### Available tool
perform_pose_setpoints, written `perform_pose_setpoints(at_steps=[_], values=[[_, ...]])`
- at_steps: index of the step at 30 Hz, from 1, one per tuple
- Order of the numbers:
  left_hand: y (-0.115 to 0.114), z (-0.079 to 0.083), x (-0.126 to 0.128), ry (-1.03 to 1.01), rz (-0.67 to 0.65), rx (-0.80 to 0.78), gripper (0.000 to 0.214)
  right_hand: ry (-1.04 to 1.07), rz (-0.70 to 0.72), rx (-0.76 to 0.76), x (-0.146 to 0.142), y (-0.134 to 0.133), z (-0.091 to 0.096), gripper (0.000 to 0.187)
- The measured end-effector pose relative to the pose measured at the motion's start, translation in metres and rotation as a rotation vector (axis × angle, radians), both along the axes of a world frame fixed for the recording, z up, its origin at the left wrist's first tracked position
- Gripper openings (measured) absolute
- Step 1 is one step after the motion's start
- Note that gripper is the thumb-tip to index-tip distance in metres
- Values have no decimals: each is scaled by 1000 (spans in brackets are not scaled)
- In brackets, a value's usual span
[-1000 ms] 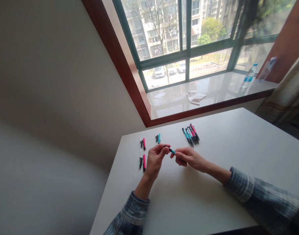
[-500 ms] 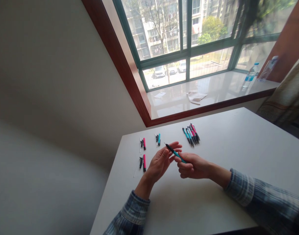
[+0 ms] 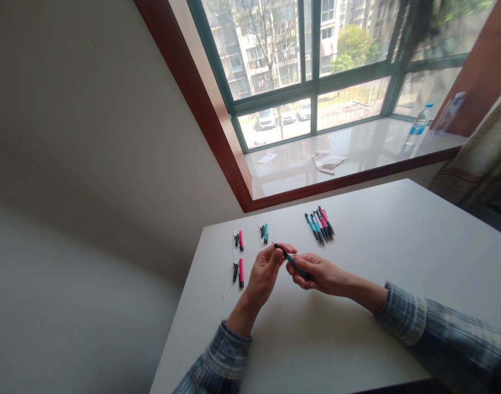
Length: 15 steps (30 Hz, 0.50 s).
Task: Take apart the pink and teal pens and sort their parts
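Over the white table (image 3: pixel 357 317) I hold a teal pen (image 3: pixel 289 258) between both hands. My right hand (image 3: pixel 316 272) is wrapped round its barrel. My left hand (image 3: pixel 267 268) pinches the black tip end with thumb and fingers. To the left lie taken-apart pens: a pink barrel with black parts (image 3: pixel 241 240), another pink barrel (image 3: pixel 241 272) with a black part beside it, and a teal barrel with small parts (image 3: pixel 266 233). A bunch of several whole teal and pink pens (image 3: pixel 320 224) lies just beyond my right hand.
The table's left edge runs close to the loose parts, with a grey wall beyond. A window sill (image 3: pixel 357 158) behind the table carries a crumpled cloth (image 3: pixel 327 162), a paper scrap (image 3: pixel 267 158) and a water bottle (image 3: pixel 418 126). A curtain (image 3: pixel 480 158) hangs at right.
My left hand opened away from the pen half a second ago and has now closed again on its tip. The right hand kept the barrel and shifted slightly.
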<state>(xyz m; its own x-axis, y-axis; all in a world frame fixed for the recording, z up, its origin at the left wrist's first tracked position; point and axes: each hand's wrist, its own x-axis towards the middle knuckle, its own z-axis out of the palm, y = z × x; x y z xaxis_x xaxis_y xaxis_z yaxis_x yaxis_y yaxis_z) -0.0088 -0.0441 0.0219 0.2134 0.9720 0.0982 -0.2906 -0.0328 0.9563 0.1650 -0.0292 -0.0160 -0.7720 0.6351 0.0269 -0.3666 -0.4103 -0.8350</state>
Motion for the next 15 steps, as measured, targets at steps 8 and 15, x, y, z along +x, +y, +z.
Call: perform_pose_setpoints(at_steps=[8, 15], values=[[3, -3, 1, 24, 76, -40, 41, -111, -164, 57, -2, -3, 2, 44], [-3, 11, -3, -129, -190, -95, 51, 125, 66, -239, 4, -7, 8, 35]])
